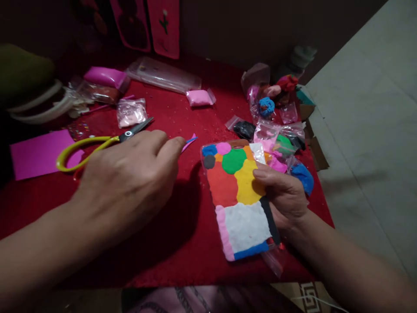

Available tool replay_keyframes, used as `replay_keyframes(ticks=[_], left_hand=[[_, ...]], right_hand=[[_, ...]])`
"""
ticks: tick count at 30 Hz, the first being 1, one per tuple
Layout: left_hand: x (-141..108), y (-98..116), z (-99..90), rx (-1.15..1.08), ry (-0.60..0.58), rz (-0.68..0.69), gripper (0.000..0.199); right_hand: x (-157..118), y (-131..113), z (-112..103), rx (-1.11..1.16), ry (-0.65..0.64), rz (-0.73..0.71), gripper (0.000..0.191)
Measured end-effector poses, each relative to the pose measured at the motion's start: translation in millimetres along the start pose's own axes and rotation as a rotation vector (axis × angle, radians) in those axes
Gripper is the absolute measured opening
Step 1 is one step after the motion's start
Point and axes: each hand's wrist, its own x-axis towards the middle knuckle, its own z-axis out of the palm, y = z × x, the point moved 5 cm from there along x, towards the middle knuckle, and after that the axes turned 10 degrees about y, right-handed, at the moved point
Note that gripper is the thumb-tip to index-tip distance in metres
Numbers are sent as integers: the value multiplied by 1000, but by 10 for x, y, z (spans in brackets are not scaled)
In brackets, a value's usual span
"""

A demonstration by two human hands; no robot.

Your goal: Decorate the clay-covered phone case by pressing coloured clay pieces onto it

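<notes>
My right hand [286, 195] grips a clear phone case [204, 174] by its right edge, thumb on the front. Patches of soft clay cover the case: red, yellow, green, blue, pink, black, orange and a large white block [247, 224]. My left hand [130, 169] is closed in a pinch left of the case, apart from it. A thin blue stick [192, 140] pokes out at its fingertips; most of it is hidden. Beside the stick is a small pink piece [188, 144]. Yellow-handled scissors [84, 145] lie partly behind my left hand.
Clay packets lie along the back of the red-covered table [169, 261]: a pink packet [199, 98], a pale pink bag [132, 113] and a black one [244, 129]. A blue lump [302, 178] sits near the right edge. A pink sheet [39, 152] lies left.
</notes>
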Motion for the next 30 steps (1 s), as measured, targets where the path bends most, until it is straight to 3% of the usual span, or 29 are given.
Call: replay_keyframes(ticks=[3,8,10,13,17,19,24,30], left_hand=[[24,60,131,175,-30,152,31],[-41,60,364,6,-247,153,41],[-26,79,331,-79,-225,131,38],[2,40,237,-414,-172,-127,31],[-125,73,400,-1220,-460,-737,32],[-160,147,476,-1501,-513,-922,28],[-159,277,574,-1769,-556,-1062,20],[-150,274,553,-1865,-529,-1155,13]], right_hand=[[-8,-58,-46,8,59,-49,18],[-20,-57,-50,-22,67,-67,19],[-15,-46,-44,-38,60,-70,22],[-15,-53,-41,-30,52,-99,15],[-28,-54,-37,20,38,-115,7],[-24,-31,-42,29,51,-91,10],[-1,18,-40,37,54,-70,15],[-37,68,47,0,-90,-85,23]])
